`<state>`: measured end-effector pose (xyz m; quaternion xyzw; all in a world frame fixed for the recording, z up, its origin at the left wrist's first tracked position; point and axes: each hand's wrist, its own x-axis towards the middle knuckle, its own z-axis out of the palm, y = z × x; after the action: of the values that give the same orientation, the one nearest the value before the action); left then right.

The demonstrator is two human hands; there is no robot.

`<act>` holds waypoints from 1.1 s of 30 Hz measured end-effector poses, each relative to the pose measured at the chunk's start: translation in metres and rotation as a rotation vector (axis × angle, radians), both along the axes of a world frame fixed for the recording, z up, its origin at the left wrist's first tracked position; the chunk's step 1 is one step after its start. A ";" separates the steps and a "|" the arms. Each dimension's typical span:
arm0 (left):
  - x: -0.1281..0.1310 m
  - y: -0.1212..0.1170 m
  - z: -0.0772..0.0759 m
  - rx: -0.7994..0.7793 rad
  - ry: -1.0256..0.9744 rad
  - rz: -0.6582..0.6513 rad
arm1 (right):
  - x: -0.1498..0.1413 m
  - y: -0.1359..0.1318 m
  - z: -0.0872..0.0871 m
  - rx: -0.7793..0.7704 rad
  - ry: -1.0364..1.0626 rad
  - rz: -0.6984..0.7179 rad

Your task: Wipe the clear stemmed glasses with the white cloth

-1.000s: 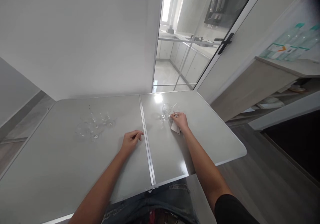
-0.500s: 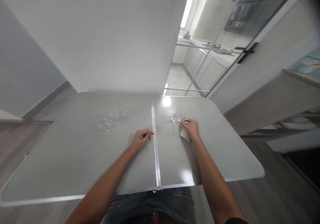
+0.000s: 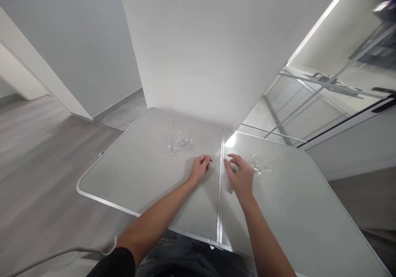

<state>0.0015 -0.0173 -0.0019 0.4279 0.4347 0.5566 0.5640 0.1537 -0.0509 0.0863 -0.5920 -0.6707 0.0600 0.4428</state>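
Note:
My right hand (image 3: 241,179) is closed around a small white piece of cloth or paper (image 3: 229,189), whose lower end hangs below the fingers. It is just right of the table's metal seam, and whether anything else is in the grip I cannot tell. Loosely curled, my left hand (image 3: 199,169) hovers over or rests on the tabletop left of the seam, with nothing visible in it. Beyond it lies a cluster of clear, glassy pieces (image 3: 180,141). A second group of clear pieces (image 3: 260,167) lies right of my right hand.
The pale table (image 3: 133,165) has a metal edge and a metal strip (image 3: 220,194) across its middle. A white wall (image 3: 210,62) stands against its far side. To the right is a glass door (image 3: 312,103); a white cable (image 3: 74,250) runs at lower left.
My right hand has moved left, away from the right-hand clear pieces to the seam, with the white piece in it. My left hand stays curled near the seam. The view has turned left.

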 end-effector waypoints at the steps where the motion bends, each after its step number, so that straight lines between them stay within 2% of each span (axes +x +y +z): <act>1: -0.001 0.000 0.000 0.001 -0.042 0.030 | -0.019 0.012 0.006 -0.064 -0.022 0.089; 4: -0.004 0.001 -0.002 0.003 -0.169 0.090 | -0.071 0.045 0.019 -0.212 -0.153 0.258; 7: -0.006 0.003 -0.007 -0.078 -0.279 0.110 | -0.106 0.072 0.021 -0.309 -0.341 0.285; 10: -0.009 0.007 -0.009 -0.117 -0.388 0.145 | -0.120 0.089 0.016 -0.367 -0.462 0.278; 12: -0.011 0.009 -0.008 -0.112 -0.448 0.146 | -0.117 0.093 0.012 -0.357 -0.447 0.273; 16: -0.010 0.009 -0.002 -0.134 -0.534 0.062 | -0.089 0.081 0.011 -0.249 -0.175 0.285; 19: -0.006 0.005 0.004 -0.068 -0.611 -0.098 | -0.054 0.057 0.013 -0.179 0.116 0.278; 22: -0.006 0.001 0.007 0.014 -0.685 -0.213 | -0.021 0.028 0.010 -0.205 0.267 0.258; 26: -0.011 0.000 0.010 0.024 -0.764 -0.367 | 0.016 0.001 -0.003 -0.253 0.365 0.220; 29: -0.016 0.002 0.013 0.001 -0.711 -0.458 | 0.040 -0.004 -0.010 -0.297 0.420 0.257; 31: -0.017 0.003 0.015 -0.043 -0.600 -0.526 | 0.054 -0.001 -0.012 -0.345 0.437 0.319; 33: -0.017 0.003 0.016 -0.109 -0.477 -0.648 | 0.063 0.003 -0.012 -0.394 0.438 0.398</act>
<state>-0.0152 -0.0148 0.0145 0.3713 0.1633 0.4099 0.8170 0.2169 -0.0476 0.0747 -0.4968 -0.6375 0.3990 0.4331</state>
